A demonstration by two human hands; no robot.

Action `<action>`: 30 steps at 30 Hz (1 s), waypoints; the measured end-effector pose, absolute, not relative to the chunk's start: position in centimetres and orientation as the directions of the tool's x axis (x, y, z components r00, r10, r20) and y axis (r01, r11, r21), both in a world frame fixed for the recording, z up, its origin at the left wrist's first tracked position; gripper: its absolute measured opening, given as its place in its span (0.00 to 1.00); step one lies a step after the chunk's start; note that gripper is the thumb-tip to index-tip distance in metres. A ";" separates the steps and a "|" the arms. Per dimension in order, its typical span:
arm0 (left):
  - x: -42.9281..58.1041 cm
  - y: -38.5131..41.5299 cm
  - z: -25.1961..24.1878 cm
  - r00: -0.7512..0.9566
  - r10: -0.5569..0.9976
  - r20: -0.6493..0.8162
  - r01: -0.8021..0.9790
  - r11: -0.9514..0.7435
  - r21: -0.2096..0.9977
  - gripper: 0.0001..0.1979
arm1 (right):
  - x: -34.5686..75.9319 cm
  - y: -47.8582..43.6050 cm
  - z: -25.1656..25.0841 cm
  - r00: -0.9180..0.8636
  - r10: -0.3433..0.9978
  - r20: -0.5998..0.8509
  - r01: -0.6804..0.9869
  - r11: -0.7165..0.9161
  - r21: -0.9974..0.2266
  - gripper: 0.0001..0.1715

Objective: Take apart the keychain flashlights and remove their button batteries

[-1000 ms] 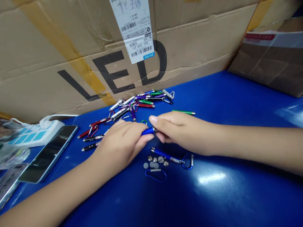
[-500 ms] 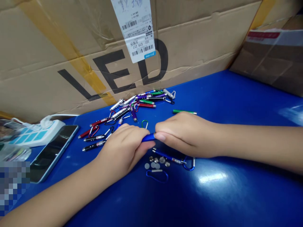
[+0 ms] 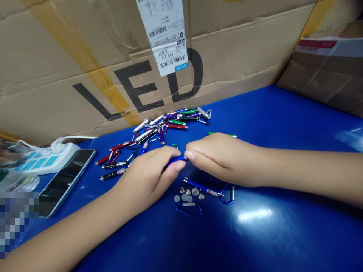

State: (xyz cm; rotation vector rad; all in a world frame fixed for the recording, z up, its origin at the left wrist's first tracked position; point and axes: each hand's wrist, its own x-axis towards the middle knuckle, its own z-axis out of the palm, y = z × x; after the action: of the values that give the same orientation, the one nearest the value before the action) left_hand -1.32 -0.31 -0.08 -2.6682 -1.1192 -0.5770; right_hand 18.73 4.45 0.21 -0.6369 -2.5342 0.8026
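Both hands meet over the blue table. My left hand is wrapped round the body of a small blue keychain torch. My right hand pinches the torch's right end with fingers closed. Just in front of the hands lie another blue torch with a blue carabiner, several small button cells and a loose blue clip. A pile of coloured keychain torches lies behind the hands. A green torch shows partly behind my right hand.
A large cardboard box printed "LED" stands along the back of the table, with another box at the right. At the left lie a phone, a white power strip and plastic bags.
The hands have stayed joined on the blue torch, shifting only slightly. Less of the torch's blue body shows between them now.
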 end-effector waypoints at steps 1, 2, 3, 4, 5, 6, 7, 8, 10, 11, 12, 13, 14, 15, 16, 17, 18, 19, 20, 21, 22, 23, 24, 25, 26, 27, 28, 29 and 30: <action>-1.3 -0.3 -0.1 0.621 0.659 0.426 0.734 -0.679 -0.019 0.15 | 18.8 4.7 0.2 -0.819 0.510 0.262 0.279 0.754 -0.594 0.19; -1.4 -0.4 -0.2 0.610 0.660 0.439 0.749 -0.660 -0.049 0.14 | 18.8 4.8 0.1 -0.819 0.507 0.269 0.268 0.752 -0.602 0.19; -1.4 -0.4 -0.3 0.610 0.647 0.457 0.759 -0.642 -0.106 0.14 | 18.8 4.9 0.1 -0.811 0.523 0.263 0.266 0.730 -0.630 0.19; -1.5 -0.3 -0.4 0.621 0.626 0.471 0.761 -0.625 -0.173 0.15 | 18.8 4.9 0.1 -0.805 0.537 0.251 0.265 0.705 -0.659 0.20; -1.6 -0.3 -0.5 0.637 0.605 0.478 0.756 -0.613 -0.232 0.15 | 18.8 4.9 0.0 -0.804 0.544 0.240 0.262 0.687 -0.678 0.20; -1.6 -0.4 -0.5 0.654 0.589 0.475 0.745 -0.609 -0.270 0.16 | 18.8 4.9 0.0 -0.808 0.541 0.234 0.257 0.681 -0.686 0.20; -1.6 -0.4 -0.5 0.667 0.581 0.466 0.734 -0.618 -0.281 0.17 | 18.8 4.8 0.0 -0.812 0.534 0.235 0.252 0.684 -0.685 0.20; -1.5 -0.4 -0.4 0.672 0.580 0.459 0.728 -0.632 -0.266 0.18 | 18.7 4.8 -0.1 -0.814 0.529 0.238 0.248 0.689 -0.681 0.20; -1.3 -0.6 -0.2 0.660 0.604 0.447 0.727 -0.662 -0.180 0.17 | 18.7 4.8 -0.2 -0.811 0.534 0.240 0.251 0.687 -0.681 0.20; -1.2 -0.7 -0.1 0.649 0.622 0.438 0.728 -0.674 -0.122 0.16 | 18.6 4.8 -0.2 -0.806 0.543 0.237 0.255 0.679 -0.688 0.20; -1.0 -0.7 0.0 0.638 0.642 0.425 0.727 -0.684 -0.061 0.15 | 18.6 4.8 -0.3 -0.801 0.552 0.233 0.258 0.669 -0.697 0.20; -0.9 -0.8 0.2 0.628 0.658 0.415 0.724 -0.690 -0.003 0.15 | 18.6 4.8 -0.3 -0.797 0.561 0.225 0.261 0.656 -0.708 0.20; -0.7 -0.8 0.3 0.621 0.673 0.401 0.719 -0.694 0.050 0.14 | 18.6 4.8 -0.4 -0.793 0.570 0.215 0.265 0.640 -0.721 0.20; -0.6 -0.8 0.5 0.617 0.684 0.389 0.711 -0.697 0.097 0.13 | 18.6 4.8 -0.4 -0.790 0.580 0.200 0.272 0.623 -0.734 0.21; -0.5 -0.8 0.6 0.614 0.693 0.378 0.703 -0.697 0.137 0.12 | 18.6 4.7 -0.4 -0.786 0.591 0.181 0.281 0.603 -0.746 0.21; -0.4 -0.8 0.7 0.611 0.702 0.365 0.699 -0.695 0.167 0.12 | 18.5 4.7 -0.4 -0.782 0.603 0.158 0.293 0.580 -0.760 0.21; -0.3 -0.8 0.8 0.608 0.710 0.355 0.698 -0.691 0.187 0.12 | 18.5 4.6 -0.4 -0.777 0.615 0.134 0.305 0.555 -0.774 0.21; -0.3 -0.7 0.9 0.604 0.716 0.350 0.700 -0.686 0.197 0.12 | 18.5 4.5 -0.4 -0.772 0.626 0.112 0.317 0.531 -0.786 0.21; -0.3 -0.7 0.9 0.600 0.721 0.346 0.704 -0.682 0.198 0.12 | 18.4 4.5 -0.4 -0.768 0.633 0.097 0.326 0.516 -0.792 0.21; -0.3 -0.7 0.8 0.600 0.723 0.342 0.710 -0.678 0.189 0.13 | 18.4 4.4 -0.3 -0.766 0.637 0.094 0.330 0.513 -0.792 0.21; -0.4 -0.7 0.8 0.599 0.725 0.339 0.722 -0.673 0.163 0.13 | 18.4 4.4 -0.4 -0.768 0.632 0.108 0.325 0.528 -0.785 0.21; -0.5 -0.7 0.6 0.598 0.725 0.342 0.738 -0.664 0.118 0.13 | 18.4 4.5 -0.4 -0.772 0.621 0.136 0.314 0.558 -0.768 0.21; -0.6 -0.7 0.5 0.595 0.720 0.356 0.756 -0.653 0.057 0.13 | 18.4 4.6 -0.4 -0.778 0.603 0.176 0.298 0.601 -0.742 0.21; -0.8 -0.7 0.4 0.593 0.711 0.378 0.770 -0.638 -0.008 0.14 | 18.5 4.7 -0.5 -0.781 0.583 0.224 0.282 0.649 -0.707 0.20; -1.0 -0.7 0.3 0.589 0.699 0.406 0.780 -0.623 -0.060 0.14 | 18.6 4.8 -0.5 -0.786 0.555 0.273 0.268 0.703 -0.658 0.20; -1.1 -0.7 0.3 0.585 0.691 0.425 0.785 -0.615 -0.081 0.16 | 18.7 4.9 -0.6 -0.794 0.518 0.317 0.262 0.763 -0.591 0.20; -1.3 -0.8 0.4 0.579 0.694 0.428 0.784 -0.618 -0.057 0.17 | 18.9 5.1 -0.6 -0.807 0.472 0.356 0.262 0.825 -0.501 0.20; -1.3 -0.8 0.6 0.573 0.713 0.404 0.776 -0.630 0.011 0.17 | 19.1 5.3 -0.7 -0.823 0.418 0.385 0.264 0.881 -0.392 0.20; -1.4 -0.8 0.8 0.573 0.739 0.354 0.761 -0.640 0.106 0.16 | 19.3 5.5 -0.8 -0.842 0.355 0.407 0.262 0.927 -0.268 0.20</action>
State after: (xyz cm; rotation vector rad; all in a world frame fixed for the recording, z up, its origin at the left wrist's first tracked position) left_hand -1.36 -0.82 0.78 -2.7344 -1.3055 -0.5741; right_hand 19.27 5.45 -0.76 -0.4451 -2.6249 0.2784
